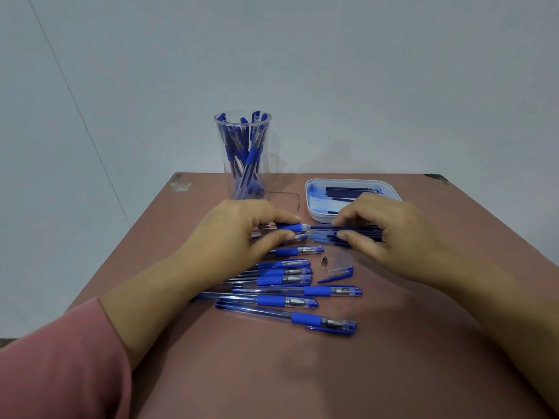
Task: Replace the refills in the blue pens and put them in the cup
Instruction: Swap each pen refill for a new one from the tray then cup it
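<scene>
A reddish-brown counter (393, 343) carries everything. At its far edge a clear cup (243, 152) stands upright, already holding several blue pens, out of the way of the work. To its right a white tray (390, 190) keeps dark refills together, near the right hand. A row of capped pens (284, 293) lies near the person, probably waiting their turn. The left hand (236, 234) pinches an uncapped pen barrel (290, 227) by its blue grip, holding it level. The right hand (390, 234) grips a refill (354, 228) at the barrel's open end; entering or leaving, I cannot tell. The loose cap (337, 275) and small metal tip (325, 262) lie just beside, ready for reassembly.
</scene>
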Motion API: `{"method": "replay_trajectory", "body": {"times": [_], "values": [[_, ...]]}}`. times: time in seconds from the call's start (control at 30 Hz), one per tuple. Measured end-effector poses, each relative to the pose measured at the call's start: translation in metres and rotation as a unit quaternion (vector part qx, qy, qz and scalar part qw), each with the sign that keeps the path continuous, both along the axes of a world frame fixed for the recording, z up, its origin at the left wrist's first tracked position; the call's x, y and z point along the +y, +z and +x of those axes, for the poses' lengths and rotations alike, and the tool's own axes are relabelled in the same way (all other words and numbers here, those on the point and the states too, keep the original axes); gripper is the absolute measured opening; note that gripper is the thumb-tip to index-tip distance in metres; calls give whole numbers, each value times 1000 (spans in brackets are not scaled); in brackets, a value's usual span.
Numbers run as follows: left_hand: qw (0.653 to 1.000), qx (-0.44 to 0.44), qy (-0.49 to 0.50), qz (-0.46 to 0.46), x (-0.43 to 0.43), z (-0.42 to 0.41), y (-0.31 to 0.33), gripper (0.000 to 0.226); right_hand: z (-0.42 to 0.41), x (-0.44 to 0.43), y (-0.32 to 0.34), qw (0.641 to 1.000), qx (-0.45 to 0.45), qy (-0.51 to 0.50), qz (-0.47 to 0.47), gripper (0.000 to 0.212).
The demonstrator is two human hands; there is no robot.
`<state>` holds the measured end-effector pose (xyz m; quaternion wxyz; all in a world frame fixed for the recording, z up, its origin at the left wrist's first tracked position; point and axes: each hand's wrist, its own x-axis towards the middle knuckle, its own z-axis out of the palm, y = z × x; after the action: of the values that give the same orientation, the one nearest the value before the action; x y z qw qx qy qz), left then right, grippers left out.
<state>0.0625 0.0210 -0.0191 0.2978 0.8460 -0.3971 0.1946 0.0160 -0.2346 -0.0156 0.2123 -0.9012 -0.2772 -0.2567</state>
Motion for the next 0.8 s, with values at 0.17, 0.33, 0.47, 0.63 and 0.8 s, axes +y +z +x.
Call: {"method": "replay_trajectory", "body": {"times": [0.17,0.33,0.47,0.63,0.8], "values": [[1000,12,-13,3,-2,-3,0,28,0,11,-2,1000,6,18,9,22],[1000,7,-6,-6,-1,-1,0,28,-5,5,1,998,20,-15,58,14],[999,21,-24,-6,-3,-4,0,35,-3,16,-2,998,37,6,50,16],[999,17,-23,-16,-2,-3,0,35,-6,12,3,996,42,-4,80,23],[999,23,-30,-16,-4,-5,-1,33,-3,18,-2,995,54,6,82,11]]}}
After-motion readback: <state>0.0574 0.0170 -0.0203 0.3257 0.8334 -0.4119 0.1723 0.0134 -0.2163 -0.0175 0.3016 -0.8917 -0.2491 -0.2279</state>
